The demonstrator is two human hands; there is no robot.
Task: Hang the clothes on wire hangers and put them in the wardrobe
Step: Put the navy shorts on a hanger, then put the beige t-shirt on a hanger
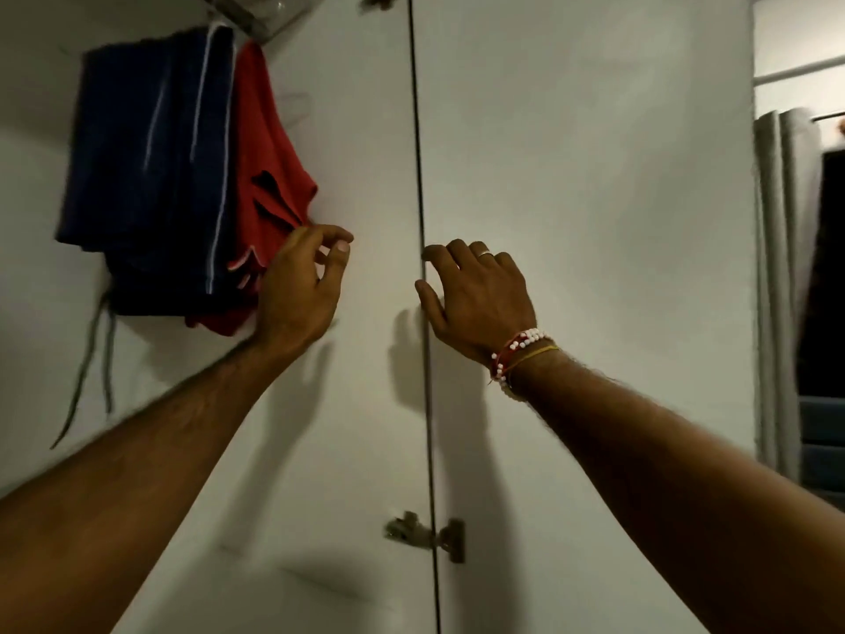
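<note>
Fingers [457,251] of right hand [480,304] touch white wardrobe door [594,176]

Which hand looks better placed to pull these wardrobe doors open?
Right. The right hand has its fingertips at the dark seam between the two wardrobe doors. The left hand is off to the side, by the red garment.

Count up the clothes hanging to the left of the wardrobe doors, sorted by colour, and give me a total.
Navy blue garment with white stripes: 1
Red garment: 1
Total: 2
</note>
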